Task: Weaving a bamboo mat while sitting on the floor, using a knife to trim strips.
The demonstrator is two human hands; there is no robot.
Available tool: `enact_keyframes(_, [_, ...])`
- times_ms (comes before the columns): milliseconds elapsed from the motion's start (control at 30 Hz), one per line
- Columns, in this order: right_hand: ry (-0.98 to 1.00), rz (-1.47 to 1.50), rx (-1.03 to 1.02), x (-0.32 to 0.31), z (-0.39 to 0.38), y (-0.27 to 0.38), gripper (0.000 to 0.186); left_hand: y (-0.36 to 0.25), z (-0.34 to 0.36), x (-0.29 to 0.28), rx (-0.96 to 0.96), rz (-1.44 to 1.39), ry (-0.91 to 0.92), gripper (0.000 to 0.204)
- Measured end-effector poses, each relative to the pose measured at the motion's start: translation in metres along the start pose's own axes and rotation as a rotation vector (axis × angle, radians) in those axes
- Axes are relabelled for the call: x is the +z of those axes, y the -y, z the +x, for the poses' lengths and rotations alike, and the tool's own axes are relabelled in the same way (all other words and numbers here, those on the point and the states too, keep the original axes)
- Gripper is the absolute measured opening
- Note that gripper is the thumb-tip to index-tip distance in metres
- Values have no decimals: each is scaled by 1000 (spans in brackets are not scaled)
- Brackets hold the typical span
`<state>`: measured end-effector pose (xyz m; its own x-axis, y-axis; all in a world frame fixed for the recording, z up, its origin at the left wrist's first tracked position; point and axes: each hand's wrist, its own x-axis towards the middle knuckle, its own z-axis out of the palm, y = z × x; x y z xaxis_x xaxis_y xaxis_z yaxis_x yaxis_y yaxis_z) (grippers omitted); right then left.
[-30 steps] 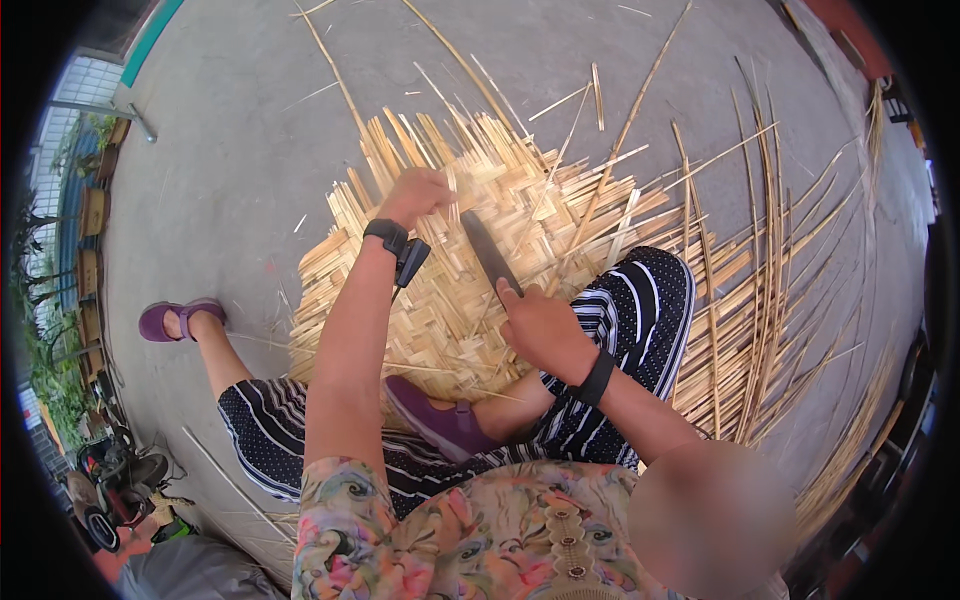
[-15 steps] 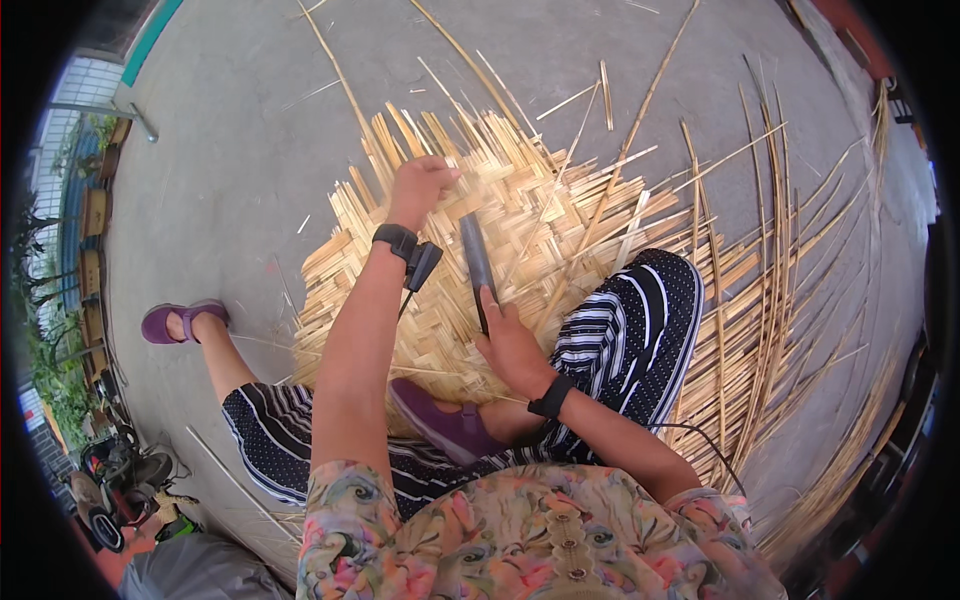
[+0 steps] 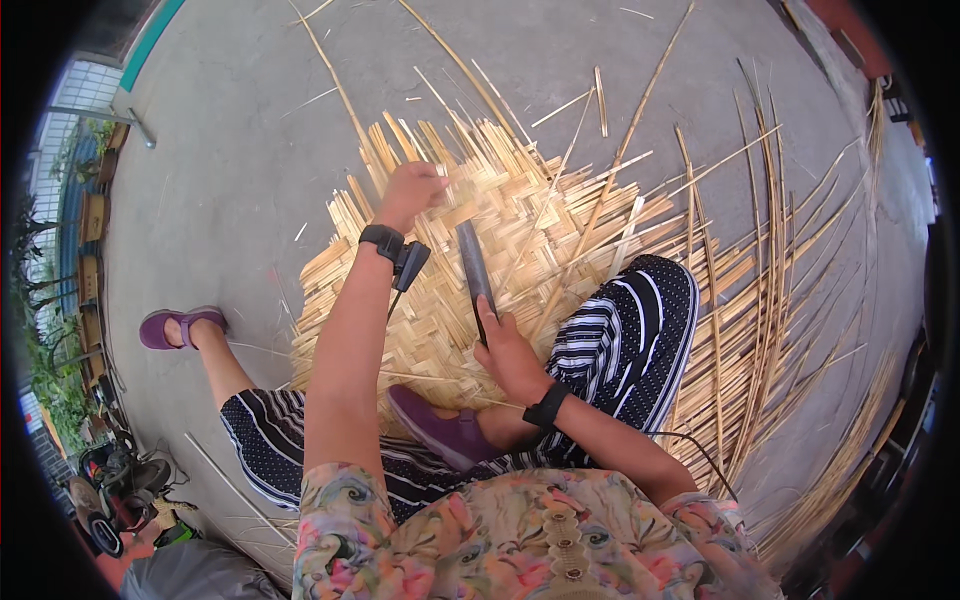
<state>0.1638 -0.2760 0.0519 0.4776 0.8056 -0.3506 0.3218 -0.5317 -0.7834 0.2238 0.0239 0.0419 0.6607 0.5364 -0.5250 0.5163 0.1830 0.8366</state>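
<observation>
A woven mat (image 3: 430, 300) of pale bamboo strips lies on the floor before me, its loose strip ends fanning out at the far edge and both sides. My left hand (image 3: 410, 193) is over the far part of the mat, fingers closed in a pinch on a bamboo strip (image 3: 456, 214), which is partly hidden and blurred. Nearer to me, my right hand (image 3: 512, 358) grips a dark, flat, bar-shaped tool (image 3: 473, 262) by its near end. The tool's far end points away from me, over the weave, close to the strip.
My shoe (image 3: 440, 425) rests on the mat's near edge. Long bamboo strips (image 3: 745, 330) spread across the floor at right, and thin loose pieces lie beyond the mat. Potted plants (image 3: 62, 365) line the left side. A grey bag (image 3: 200, 570) sits at lower left.
My left hand has shifted slightly left over the weave, still pinched. The tool in my right hand has moved a little left and nearer to me. The whole view has shifted slightly.
</observation>
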Motion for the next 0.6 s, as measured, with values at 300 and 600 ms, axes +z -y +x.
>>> enact_keyframes(300, [30,-127,2,-9,29,10,76,20,3,-3,62,-187,-106,9])
enact_keyframes(600, [17,-143,-26,-11,29,9,78,32,-9,23,70,-136,-259,10])
